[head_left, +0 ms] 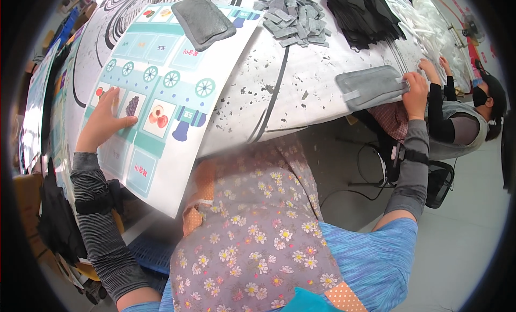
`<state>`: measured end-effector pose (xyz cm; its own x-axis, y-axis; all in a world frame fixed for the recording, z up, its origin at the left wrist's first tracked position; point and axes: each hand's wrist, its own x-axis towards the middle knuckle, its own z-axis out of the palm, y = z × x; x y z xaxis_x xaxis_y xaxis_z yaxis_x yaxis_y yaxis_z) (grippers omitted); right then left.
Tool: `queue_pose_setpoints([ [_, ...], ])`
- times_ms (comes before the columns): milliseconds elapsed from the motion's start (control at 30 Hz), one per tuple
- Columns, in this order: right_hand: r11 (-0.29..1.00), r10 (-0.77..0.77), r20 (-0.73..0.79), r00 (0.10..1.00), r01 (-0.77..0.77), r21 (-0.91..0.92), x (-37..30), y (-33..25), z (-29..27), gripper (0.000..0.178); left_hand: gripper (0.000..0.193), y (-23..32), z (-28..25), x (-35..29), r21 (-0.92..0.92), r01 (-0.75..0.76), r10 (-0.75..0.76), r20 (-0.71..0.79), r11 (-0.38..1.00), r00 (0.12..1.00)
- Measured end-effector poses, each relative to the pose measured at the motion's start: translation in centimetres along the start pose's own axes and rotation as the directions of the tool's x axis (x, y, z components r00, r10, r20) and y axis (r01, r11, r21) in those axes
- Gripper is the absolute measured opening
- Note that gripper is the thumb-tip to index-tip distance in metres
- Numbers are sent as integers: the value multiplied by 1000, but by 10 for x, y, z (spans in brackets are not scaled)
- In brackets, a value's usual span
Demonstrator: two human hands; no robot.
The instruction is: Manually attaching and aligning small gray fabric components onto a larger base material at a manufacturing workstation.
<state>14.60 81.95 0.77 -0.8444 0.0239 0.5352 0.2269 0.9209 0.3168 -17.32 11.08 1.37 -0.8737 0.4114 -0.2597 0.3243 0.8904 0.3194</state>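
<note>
1 gray pad lies on the printed sheet that my spread left hand touches, my right hand pinches a tabbed pad at the worktop's edge, and from afar I guess the 2 pads are made, with heaped gray strips left.

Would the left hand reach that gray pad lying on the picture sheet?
Probably yes: the left hand rests on the same picture sheet, and nothing stands between it and the gray pad.
</note>
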Motion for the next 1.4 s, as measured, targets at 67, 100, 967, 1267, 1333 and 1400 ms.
queue_pose_setpoints([
  [67, 994, 77, 17, 997, -75, -75, 1, 38, 18, 38, 100, -2, 1, 2, -15, -16, 16, -6, 1000, 1000],
  [100, 979, 177, -41, 983, -180, -96, -1, 56, 31, 40, 101, -4, 1, 2, -26, -29, 29, -9, 999, 1000],
  [967, 685, -18, -149, 989, 121, 719, 168, -236, -39, 26, 76, -85, -44, -44, 463, 117, 6, -254, 879, 967],
  [1267, 607, -192, 94, 977, 43, 794, 160, -313, -18, 30, 85, 76, 35, -143, 168, -382, 396, -59, 909, 916],
  [1333, 586, -205, 90, 975, 49, 809, 157, -335, -13, 30, 77, 65, 54, -148, 185, -375, 400, -121, 908, 909],
  [1400, 609, -204, 129, 970, 23, 793, 154, -351, -9, 26, 54, 42, 68, -151, 272, -331, 396, -241, 904, 886],
])
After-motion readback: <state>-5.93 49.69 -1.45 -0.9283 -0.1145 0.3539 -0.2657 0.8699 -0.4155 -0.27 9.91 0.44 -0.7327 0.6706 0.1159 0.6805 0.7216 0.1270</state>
